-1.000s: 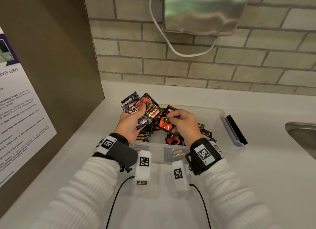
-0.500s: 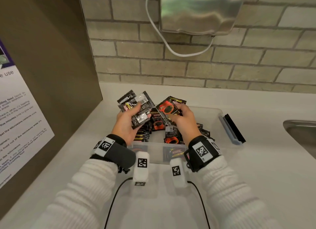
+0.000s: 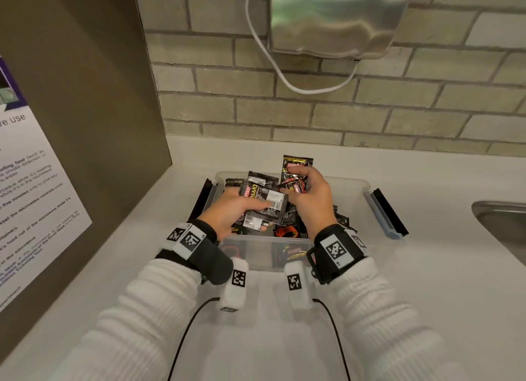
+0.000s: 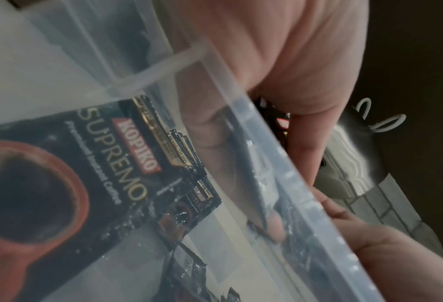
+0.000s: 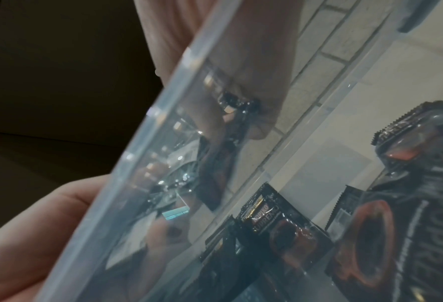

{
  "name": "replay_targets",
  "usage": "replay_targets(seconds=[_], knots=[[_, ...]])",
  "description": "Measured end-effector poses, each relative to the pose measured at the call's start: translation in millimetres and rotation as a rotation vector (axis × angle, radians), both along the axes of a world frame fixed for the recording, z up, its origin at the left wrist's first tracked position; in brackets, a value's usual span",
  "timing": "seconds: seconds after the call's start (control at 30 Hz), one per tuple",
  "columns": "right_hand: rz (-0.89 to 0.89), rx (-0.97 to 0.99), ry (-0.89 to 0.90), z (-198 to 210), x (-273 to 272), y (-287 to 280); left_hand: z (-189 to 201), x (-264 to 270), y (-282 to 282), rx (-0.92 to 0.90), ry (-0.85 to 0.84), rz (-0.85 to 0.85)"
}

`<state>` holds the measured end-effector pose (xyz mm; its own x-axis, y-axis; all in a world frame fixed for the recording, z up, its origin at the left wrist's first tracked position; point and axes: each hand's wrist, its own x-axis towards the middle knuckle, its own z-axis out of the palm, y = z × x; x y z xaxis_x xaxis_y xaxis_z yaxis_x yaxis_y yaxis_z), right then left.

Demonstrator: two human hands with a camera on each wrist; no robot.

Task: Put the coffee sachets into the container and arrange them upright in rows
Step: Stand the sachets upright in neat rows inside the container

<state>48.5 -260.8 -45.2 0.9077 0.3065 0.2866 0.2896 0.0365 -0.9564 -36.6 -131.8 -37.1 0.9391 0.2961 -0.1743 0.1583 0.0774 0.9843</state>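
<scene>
A clear plastic container (image 3: 359, 186) sits on the white counter against the brick wall, with several black coffee sachets (image 3: 287, 232) lying jumbled inside. My left hand (image 3: 231, 212) grips a stack of sachets (image 3: 263, 202) held flat over the container's left half. My right hand (image 3: 308, 194) pinches a single sachet (image 3: 296, 168) that stands nearly upright above the middle. Both wrist views look through the container wall (image 4: 280, 163) at sachets (image 5: 274, 220) printed with a red cup.
A blue-edged lid clip (image 3: 384, 211) sticks out on the container's right side. A steel sink (image 3: 503, 224) lies at the far right. A brown panel with a printed notice (image 3: 31, 198) stands to the left. A metal dispenser (image 3: 336, 19) with a white cable hangs on the wall.
My right hand has turned its sachet upright and raised it toward the back of the container. My left hand has lowered and flattened its stack over the container.
</scene>
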Motion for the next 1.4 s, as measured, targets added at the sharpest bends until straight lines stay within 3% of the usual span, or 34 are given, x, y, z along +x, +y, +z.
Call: replay_targets(seconds=[0.1, 0.33, 0.5, 0.63, 0.8, 0.9, 1.07, 1.27, 1.4], knots=[[-0.028, 0.056, -0.017, 0, 1, -1, 1, 2, -1, 0.013, -0.014, -0.037], [0.006, 0.033, -0.055, -2, 4, -1, 2, -1, 0, -0.171, -0.137, -0.013], [0.019, 0.092, 0.158, -1, 8, 4, 1, -1, 10, -0.426, -0.221, 0.074], [0.137, 0.025, 0.146, -1, 4, 6, -1, 1, 9, -0.398, -0.188, 0.036], [0.055, 0.069, 0.104, 3, 3, 3, 2, 2, 5, -0.36, -0.126, -0.075], [0.03, 0.178, 0.144, 3, 5, 1, 1, 3, 7, -0.376, -0.139, -0.021], [0.023, 0.207, 0.156, 1, 8, 0, 1, 1, 13, -0.609, -0.189, 0.076], [0.088, -0.003, 0.182, 0, 6, 3, 2, 0, 7, -0.354, -0.225, 0.128], [0.1, 0.008, 0.251, 7, 4, 1, 0, 1, 7, -0.21, -0.227, 0.173]])
